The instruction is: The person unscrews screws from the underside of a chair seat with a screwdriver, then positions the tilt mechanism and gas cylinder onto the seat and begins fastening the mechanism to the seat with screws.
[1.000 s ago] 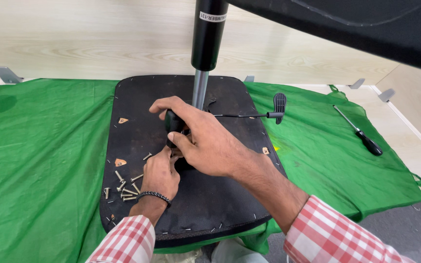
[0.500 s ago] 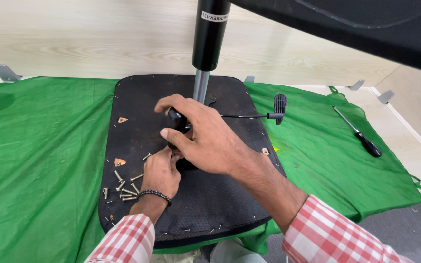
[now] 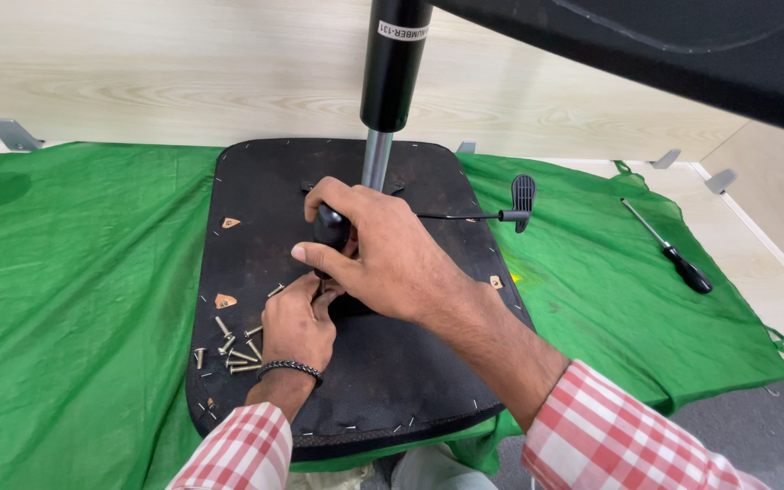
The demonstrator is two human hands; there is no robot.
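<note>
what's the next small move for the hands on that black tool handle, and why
Probably turn the black screwdriver handle while pressing down. The right hand is wrapped around it, upright over the black upturned chair seat base, and the left hand pinches at its tip, apparently steadying a screw there, though that spot is hidden. Loose screws lie nearby.

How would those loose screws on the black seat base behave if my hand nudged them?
The loose screws look small and light, so they would probably scatter easily. Round shanks suggest they would roll in arcs across the flat black seat base. The left hand is right beside them.
</note>
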